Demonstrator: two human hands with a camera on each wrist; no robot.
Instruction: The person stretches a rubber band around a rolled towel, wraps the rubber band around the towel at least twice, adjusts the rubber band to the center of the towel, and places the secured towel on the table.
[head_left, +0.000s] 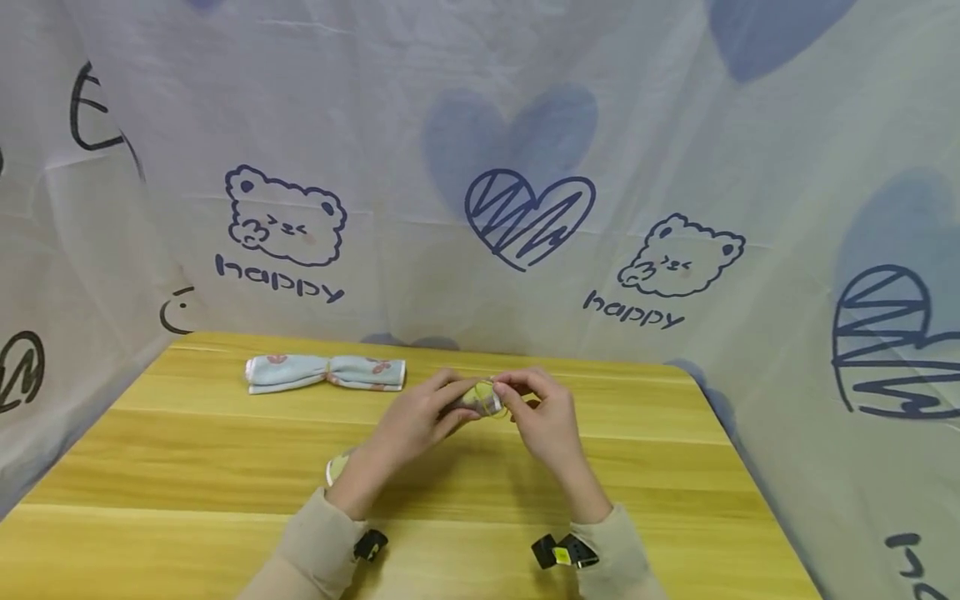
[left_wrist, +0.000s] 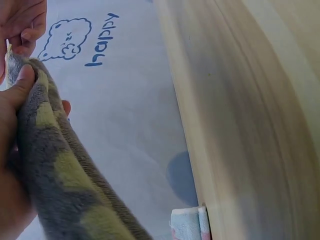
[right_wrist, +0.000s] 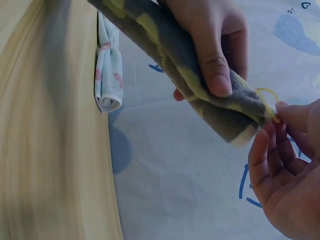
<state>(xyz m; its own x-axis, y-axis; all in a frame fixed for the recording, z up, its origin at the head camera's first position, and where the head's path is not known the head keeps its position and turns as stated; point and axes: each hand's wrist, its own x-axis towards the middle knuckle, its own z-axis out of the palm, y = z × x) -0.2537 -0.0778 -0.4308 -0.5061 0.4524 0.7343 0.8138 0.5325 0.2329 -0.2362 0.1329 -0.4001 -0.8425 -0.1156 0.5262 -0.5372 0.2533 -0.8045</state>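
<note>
My left hand (head_left: 416, 421) grips a rolled towel (right_wrist: 167, 52), grey with yellow patches and a white edge, close to its right end. In the right wrist view the left thumb lies along the roll. A thin yellow elastic band (right_wrist: 268, 90) loops at that end of the roll. My right hand (head_left: 546, 421) pinches the band between thumb and fingertips, right at the towel's tip. The towel's other end shows past the left wrist in the head view, and the forearm hides the length between.
A second rolled towel (head_left: 288, 373), light blue with pink prints, lies at the table's back left, tied round its middle by a band. The wooden table (head_left: 637, 467) ends at a printed cloth curtain (head_left: 405, 242) behind and at both sides.
</note>
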